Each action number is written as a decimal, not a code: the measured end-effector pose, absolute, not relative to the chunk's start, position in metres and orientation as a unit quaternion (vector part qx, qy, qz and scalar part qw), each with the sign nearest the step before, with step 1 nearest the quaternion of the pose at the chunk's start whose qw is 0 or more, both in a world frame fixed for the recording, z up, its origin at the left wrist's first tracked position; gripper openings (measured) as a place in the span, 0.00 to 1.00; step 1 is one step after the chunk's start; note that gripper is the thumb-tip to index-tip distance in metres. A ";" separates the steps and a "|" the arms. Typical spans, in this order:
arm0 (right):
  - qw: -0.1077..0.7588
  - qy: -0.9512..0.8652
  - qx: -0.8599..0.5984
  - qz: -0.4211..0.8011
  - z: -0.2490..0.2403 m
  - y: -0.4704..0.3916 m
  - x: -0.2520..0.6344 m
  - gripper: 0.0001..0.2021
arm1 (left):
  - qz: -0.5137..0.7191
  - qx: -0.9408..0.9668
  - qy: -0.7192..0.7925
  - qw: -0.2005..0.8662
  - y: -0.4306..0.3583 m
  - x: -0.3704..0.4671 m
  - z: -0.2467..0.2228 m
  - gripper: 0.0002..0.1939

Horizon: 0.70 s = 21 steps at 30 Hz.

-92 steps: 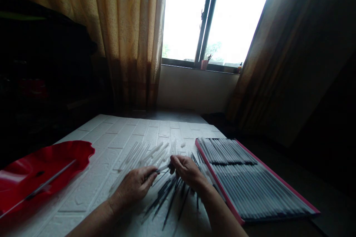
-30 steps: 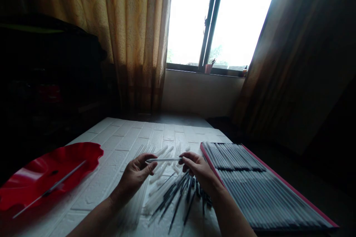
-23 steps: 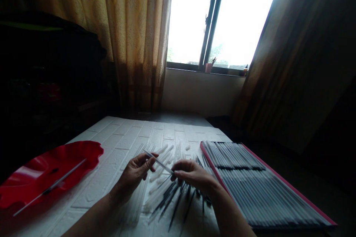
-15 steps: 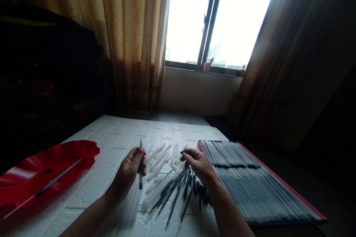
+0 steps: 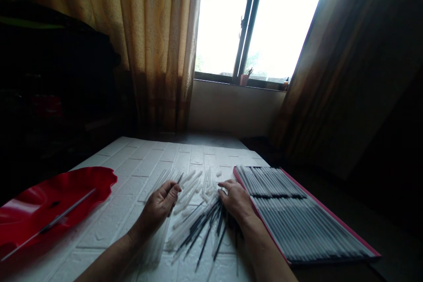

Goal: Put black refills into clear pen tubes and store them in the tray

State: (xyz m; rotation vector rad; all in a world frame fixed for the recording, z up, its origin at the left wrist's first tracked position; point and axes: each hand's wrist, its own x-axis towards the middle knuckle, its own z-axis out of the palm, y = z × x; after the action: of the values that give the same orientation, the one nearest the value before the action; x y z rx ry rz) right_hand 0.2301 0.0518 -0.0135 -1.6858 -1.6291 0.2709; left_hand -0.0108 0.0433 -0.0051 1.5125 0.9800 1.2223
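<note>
With the filled box [image 5: 331, 212] at three o'clock of the loose sticks [image 5: 202, 229], the step seems picking a small piece, which calls for a fine pinch by the right hand [image 5: 236, 201], palm down, thumb and forefinger slightly apart, while the left hand [image 5: 154, 209], at ten o'clock, clamps a thin pen [image 5: 180, 178].

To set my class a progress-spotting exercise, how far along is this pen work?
Looks done: the pink-edged tray holds two neat rows of pens. In hand: the left hand grips one slim pen; the right hand is at the loose pile. Apparently left: dark sticks and clear tubes, scattered. Probably well along, but not finished.
</note>
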 end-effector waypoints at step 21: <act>0.423 -0.740 -0.471 0.226 -0.003 0.046 0.212 0.10 | 0.348 0.816 0.443 0.127 0.028 -0.015 0.002 0.15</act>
State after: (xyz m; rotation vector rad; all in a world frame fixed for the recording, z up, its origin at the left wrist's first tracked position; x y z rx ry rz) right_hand 0.2117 0.0458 -0.0025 -1.1792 -1.8533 0.5652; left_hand -0.0146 0.0281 0.0024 2.3766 1.2890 1.0135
